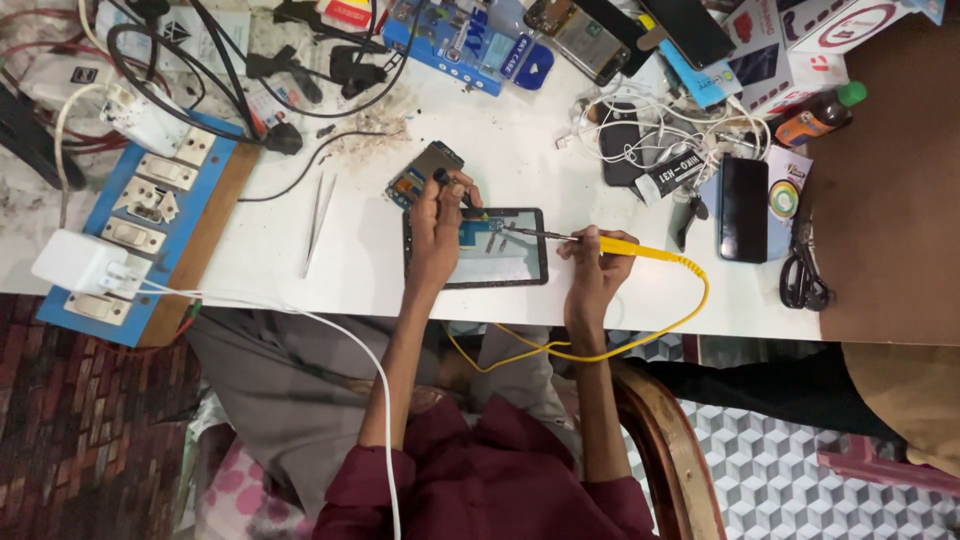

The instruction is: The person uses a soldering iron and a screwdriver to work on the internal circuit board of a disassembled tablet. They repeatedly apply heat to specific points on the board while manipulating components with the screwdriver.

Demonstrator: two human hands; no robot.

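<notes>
Soldering iron is gripped in right hand, tip over opened phone; left hand fingers pinch a small tool there.

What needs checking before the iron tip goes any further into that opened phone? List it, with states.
1. Left hand steadies the opened phone: ok.
2. Right hand grips the yellow soldering iron: ok.
3. Iron tip over the phone's inside: ok.
4. Yellow cord hangs free below the table edge: ok.
5. Tweezers lie apart, to the left: ok.
6. Tip hot: cannot tell.
</notes>
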